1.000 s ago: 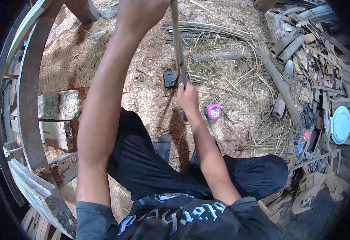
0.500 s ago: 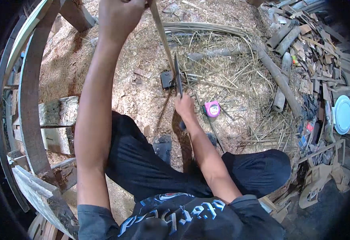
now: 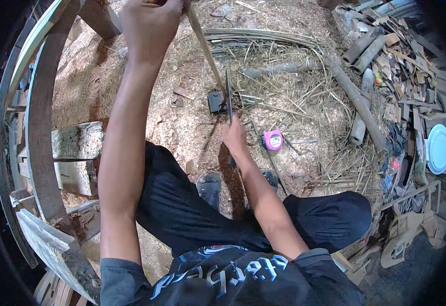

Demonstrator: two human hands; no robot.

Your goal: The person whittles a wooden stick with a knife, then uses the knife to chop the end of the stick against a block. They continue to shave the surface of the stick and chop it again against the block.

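Bamboo strip (image 3: 205,48), thin and pale, slants from the top of the view down to the knife (image 3: 229,97), whose dark blade stands upright against the strip's lower end. Left hand (image 3: 151,25) is clenched on the strip's upper end, arm stretched out. Right hand (image 3: 234,135) grips the knife handle just below the blade. Beside the knife lie a black block (image 3: 215,102) and a pink tape measure (image 3: 273,139) on the sawdust floor (image 3: 146,97).

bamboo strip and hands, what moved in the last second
The left hand came down into view, tilting the thin bamboo strip leftward at its top. The right hand kept its grip on the dark knife against the strip. The pink tape measure stayed put.
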